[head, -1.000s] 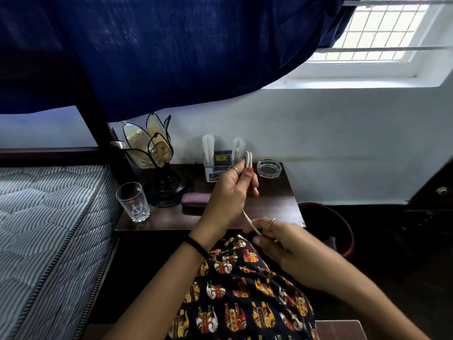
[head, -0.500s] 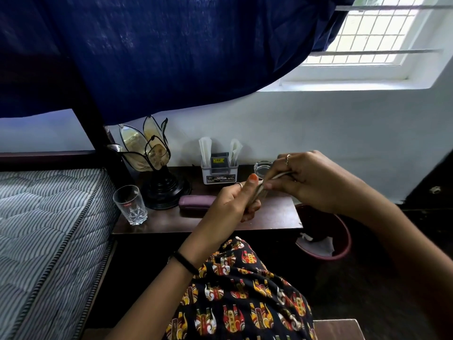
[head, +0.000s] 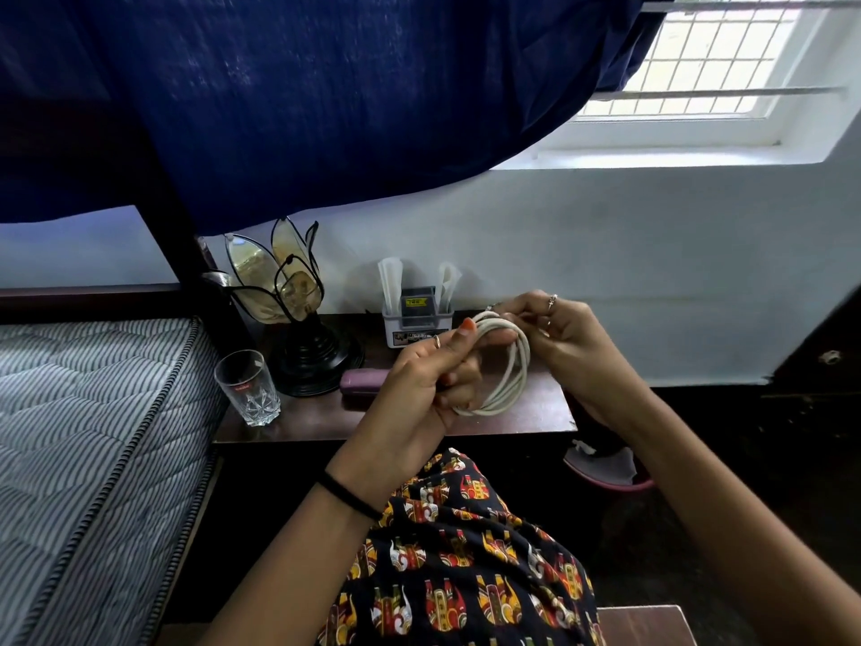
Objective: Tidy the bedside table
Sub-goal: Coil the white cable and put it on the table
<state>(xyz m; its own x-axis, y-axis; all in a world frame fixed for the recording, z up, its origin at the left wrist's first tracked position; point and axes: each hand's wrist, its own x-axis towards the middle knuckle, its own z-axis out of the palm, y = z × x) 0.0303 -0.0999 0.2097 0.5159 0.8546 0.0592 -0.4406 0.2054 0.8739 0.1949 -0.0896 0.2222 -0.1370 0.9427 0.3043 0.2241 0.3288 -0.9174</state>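
A white cable [head: 510, 366] is wound into several loops above the dark wooden bedside table [head: 326, 419]. My left hand [head: 419, 375] grips the coil, thumb on top and fingers through the loops. My right hand [head: 566, 335] pinches the cable's free end at the coil's upper right. On the table stand a cut-glass tumbler [head: 249, 389], a black lotus-shaped lamp [head: 298, 328], a purple case [head: 363, 380] and a grey organiser box [head: 417, 314] with white packets in it.
A striped mattress [head: 84, 435] lies to the left, touching the table. A pink-rimmed bin [head: 605, 473] with paper sits on the floor to the right. A blue curtain [head: 303, 95] hangs overhead. My patterned lap [head: 456, 561] is below.
My right hand rose from my lap to the coil, winding cable on. The cable now forms a full bundle of loops in my left hand, held slightly lower.
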